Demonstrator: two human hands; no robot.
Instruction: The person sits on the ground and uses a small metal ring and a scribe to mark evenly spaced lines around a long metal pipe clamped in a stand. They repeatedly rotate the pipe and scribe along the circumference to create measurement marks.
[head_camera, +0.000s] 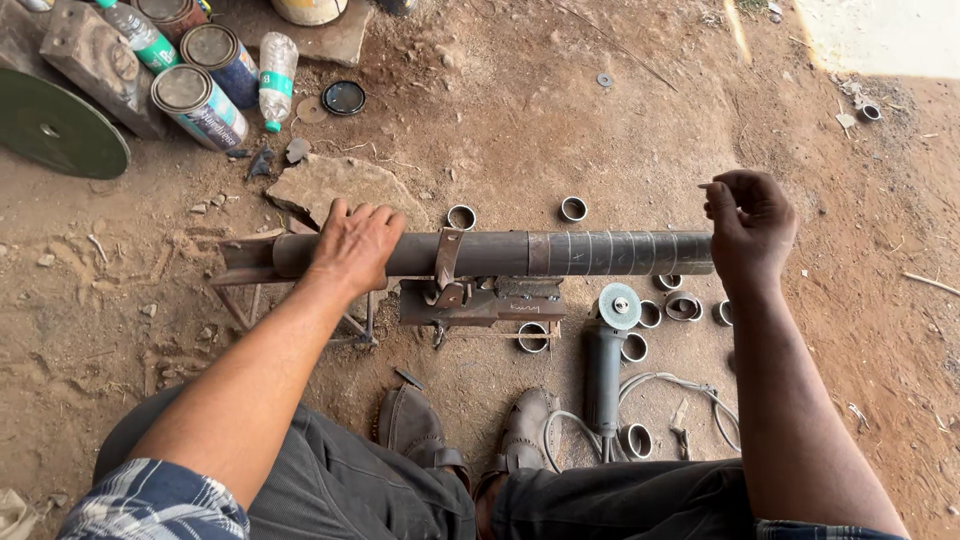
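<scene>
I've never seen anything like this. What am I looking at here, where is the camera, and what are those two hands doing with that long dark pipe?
The one picture comes from a camera worn on a person's head, looking down at their own arms, knees and sandalled feet. They sit over bare dirt ground.

A long dark metal pipe lies across a low metal stand, with pale lines marked around its right part. The left hand rests on top of the pipe, fingers spread over it. The right hand is at the pipe's right end, fingers curled; I cannot tell what it pinches.

Below lies an angle grinder with its cable, among short cut rings. At top left stand cans, plastic bottles and a green disc.
</scene>
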